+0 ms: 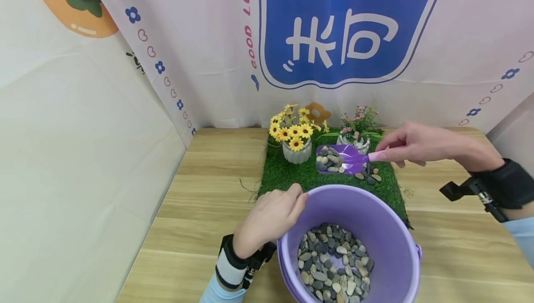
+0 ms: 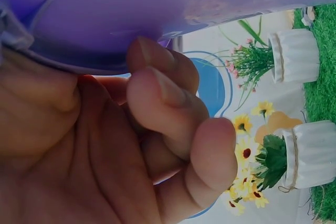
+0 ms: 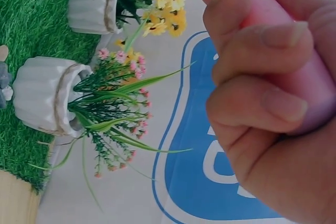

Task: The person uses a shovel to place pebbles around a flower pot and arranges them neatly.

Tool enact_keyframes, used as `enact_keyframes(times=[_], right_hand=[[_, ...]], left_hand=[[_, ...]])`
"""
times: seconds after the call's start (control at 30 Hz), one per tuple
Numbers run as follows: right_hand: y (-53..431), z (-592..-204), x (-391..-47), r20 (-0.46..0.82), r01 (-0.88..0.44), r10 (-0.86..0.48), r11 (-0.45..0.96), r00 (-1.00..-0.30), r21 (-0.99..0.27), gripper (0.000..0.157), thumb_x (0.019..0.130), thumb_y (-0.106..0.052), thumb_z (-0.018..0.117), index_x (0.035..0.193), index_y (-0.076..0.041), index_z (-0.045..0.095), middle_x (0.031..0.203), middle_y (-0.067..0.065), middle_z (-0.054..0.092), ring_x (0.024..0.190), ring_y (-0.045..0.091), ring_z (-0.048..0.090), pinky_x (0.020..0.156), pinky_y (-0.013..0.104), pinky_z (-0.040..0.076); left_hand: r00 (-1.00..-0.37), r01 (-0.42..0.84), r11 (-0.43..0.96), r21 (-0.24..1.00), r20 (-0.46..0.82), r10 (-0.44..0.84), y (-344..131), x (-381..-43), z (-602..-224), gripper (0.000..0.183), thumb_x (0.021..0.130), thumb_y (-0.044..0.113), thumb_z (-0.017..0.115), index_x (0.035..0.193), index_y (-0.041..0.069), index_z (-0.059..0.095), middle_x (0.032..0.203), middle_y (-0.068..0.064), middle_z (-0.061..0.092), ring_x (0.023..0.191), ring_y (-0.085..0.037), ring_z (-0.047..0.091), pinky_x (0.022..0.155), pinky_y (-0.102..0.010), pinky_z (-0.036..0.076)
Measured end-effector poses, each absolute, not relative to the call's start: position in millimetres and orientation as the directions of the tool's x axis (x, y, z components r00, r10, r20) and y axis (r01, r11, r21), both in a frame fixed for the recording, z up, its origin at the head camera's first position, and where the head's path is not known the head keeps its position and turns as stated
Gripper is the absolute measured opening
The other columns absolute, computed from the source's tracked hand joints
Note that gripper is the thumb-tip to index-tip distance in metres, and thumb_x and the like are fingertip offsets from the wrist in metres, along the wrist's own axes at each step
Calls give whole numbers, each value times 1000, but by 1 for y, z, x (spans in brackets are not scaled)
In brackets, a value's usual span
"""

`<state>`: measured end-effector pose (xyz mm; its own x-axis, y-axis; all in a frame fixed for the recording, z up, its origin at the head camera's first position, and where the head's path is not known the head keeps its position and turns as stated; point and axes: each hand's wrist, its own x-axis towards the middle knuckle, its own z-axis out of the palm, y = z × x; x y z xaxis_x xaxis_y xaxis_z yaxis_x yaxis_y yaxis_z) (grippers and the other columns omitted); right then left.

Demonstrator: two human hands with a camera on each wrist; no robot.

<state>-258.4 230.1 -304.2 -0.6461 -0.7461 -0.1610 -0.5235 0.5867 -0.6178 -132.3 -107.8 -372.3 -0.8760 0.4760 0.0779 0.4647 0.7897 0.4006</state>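
My left hand grips the rim of a purple bucket at its upper left. Grey and tan pebbles cover most of the bucket's bottom. In the left wrist view the fingers curl at the bucket's edge. With my right hand I hold a small purple shovel by its pink handle. The shovel's scoop carries a load of pebbles above the grass mat, beyond the bucket. Under its right side, several pebbles lie on the mat.
A green artificial grass mat lies on the wooden table. On it stand a white pot of yellow flowers and, to the right behind the shovel, a white pot of pink flowers. A printed cloth hangs behind.
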Motion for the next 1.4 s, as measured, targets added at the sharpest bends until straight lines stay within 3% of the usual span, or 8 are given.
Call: enact_keyframes(times=[0.63,0.8,1.0,1.4], right_hand=[[231,-334,-278,-251,-406,-665,666,-703,-626,17,96,-37,62,100,-23,71,66,3,57,42,7,39,40,28,39],[231,-345,-285,-264,-394,-674,656,-690,-644,19,96,-37,62,101,-21,71,66,6,57,42,7,39,40,27,38],[232,-362,-288,-266,-383,-695,627,-668,-678,18,97,-34,61,98,-19,70,63,1,55,40,6,37,39,27,38],[229,-390,-291,-298,-328,-658,653,-691,-682,22,96,-38,61,97,-18,71,62,8,57,39,6,37,38,27,40]], left_hand=[[-878,465,792,396,88,471,-108,-132,-372,27,107,33,35,91,16,49,59,6,39,49,-7,45,41,-22,32],[-878,462,790,404,86,470,-108,-132,-372,27,107,33,35,90,16,48,59,6,38,49,-7,45,41,-22,32],[-880,453,788,417,71,469,-108,-132,-372,27,107,33,35,89,17,47,60,6,39,49,-7,46,41,-22,33],[-882,448,789,421,64,466,-109,-131,-371,27,107,33,35,90,17,47,60,6,39,49,-6,45,41,-22,33]])
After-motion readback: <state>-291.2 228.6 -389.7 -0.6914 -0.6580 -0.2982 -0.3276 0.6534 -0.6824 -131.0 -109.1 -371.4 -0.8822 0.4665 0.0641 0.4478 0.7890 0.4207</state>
